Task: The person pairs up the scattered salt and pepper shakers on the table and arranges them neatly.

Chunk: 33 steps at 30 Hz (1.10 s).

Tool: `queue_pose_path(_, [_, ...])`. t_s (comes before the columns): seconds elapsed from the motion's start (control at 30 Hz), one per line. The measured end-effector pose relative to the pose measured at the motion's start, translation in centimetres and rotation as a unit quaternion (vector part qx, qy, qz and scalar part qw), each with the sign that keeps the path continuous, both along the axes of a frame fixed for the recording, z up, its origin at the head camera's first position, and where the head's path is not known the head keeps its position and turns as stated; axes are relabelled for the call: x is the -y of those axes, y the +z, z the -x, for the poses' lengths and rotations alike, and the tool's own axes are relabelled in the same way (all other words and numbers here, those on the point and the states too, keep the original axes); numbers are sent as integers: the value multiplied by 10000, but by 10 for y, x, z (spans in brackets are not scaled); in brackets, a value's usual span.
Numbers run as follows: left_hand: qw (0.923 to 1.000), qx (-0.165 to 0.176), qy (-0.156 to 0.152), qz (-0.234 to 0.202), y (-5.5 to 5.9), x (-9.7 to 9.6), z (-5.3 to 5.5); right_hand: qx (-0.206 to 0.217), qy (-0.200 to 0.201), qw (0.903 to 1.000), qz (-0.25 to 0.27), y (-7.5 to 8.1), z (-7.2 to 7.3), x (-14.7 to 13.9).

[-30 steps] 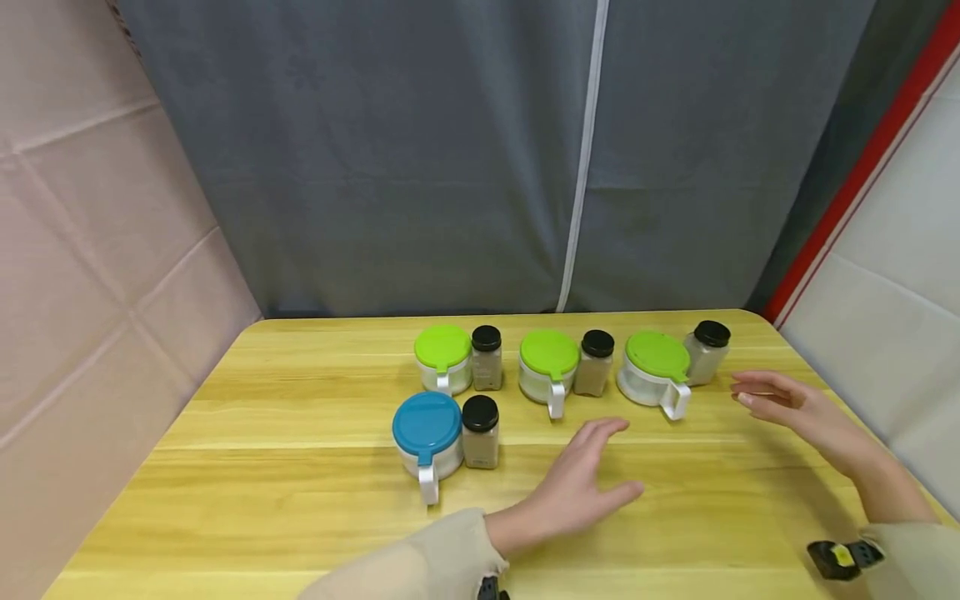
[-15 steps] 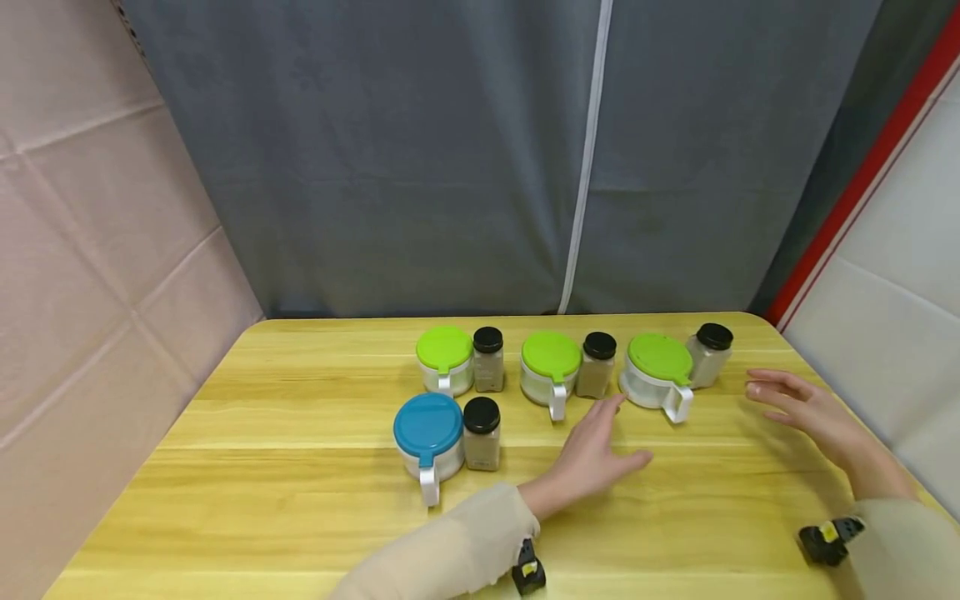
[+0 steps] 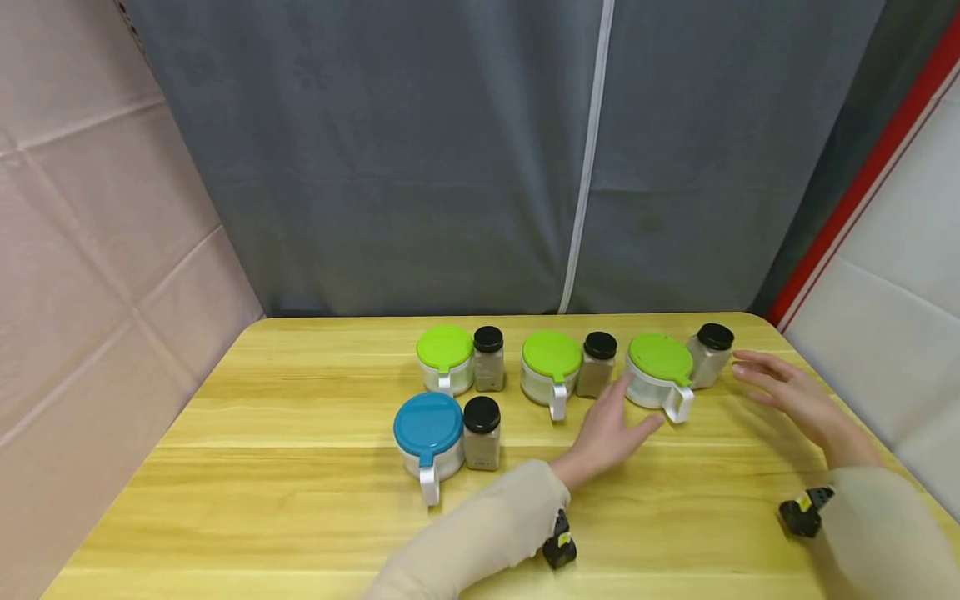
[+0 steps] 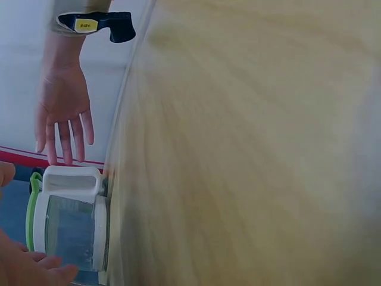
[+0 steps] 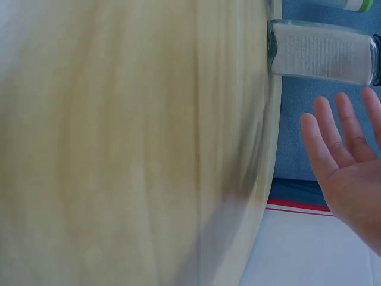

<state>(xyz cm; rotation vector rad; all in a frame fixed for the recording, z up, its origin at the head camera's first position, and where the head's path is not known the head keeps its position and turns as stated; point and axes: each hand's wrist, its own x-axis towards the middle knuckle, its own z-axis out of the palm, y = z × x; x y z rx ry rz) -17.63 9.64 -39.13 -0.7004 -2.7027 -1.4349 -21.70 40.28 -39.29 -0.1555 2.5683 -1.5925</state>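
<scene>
My left hand reaches in front of the rightmost green-lidded jar, its fingers extended at the jar's left side and the thumb apart near the white handle. In the left wrist view that jar shows a clear body, with the fingers beside it. To the right, my right hand is held with fingers loosely extended near a square glass bottle with a black cap. The right wrist view shows this bottle upright, a gap between it and the open palm. Neither hand holds anything.
Two more green-lidded jars, the left one and the middle one, stand in the back row with black-capped bottles beside them. In front stand a blue-lidded jar and another black-capped bottle. A grey curtain hangs behind the table.
My left hand has moved forward and right, up to the rightmost green-lidded jar. The right hand drew slightly right, then came in left toward the black-capped bottle. The jars and bottles stay put.
</scene>
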Motion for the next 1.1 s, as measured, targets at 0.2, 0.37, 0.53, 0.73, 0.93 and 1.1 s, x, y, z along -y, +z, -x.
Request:
queue_pose_path(0.2, [9966,425,14,-711,-1,-8,7,-316,122,9993,149,16,-5,15])
queue_pose_path(0.37, [9899,968,132,-1032,-1,-16,12,-217,-50,9996,183,29,-9,29])
queue_pose_path(0.53, [9857,1146,329,-1192,1,-25,20,-41,-99,9975,701,33,-8,34])
queue_pose_path(0.73, [9840,1159,425,-1283,2,-32,28,-35,-99,9938,1110,31,-3,34])
queue_pose_path(0.93, [9845,1195,600,-1138,0,-39,34,-19,-142,9886,1496,27,0,36])
queue_pose_path(1.1, [9837,1196,576,-1210,-1,-42,37,-39,-130,9863,1644,24,3,37])
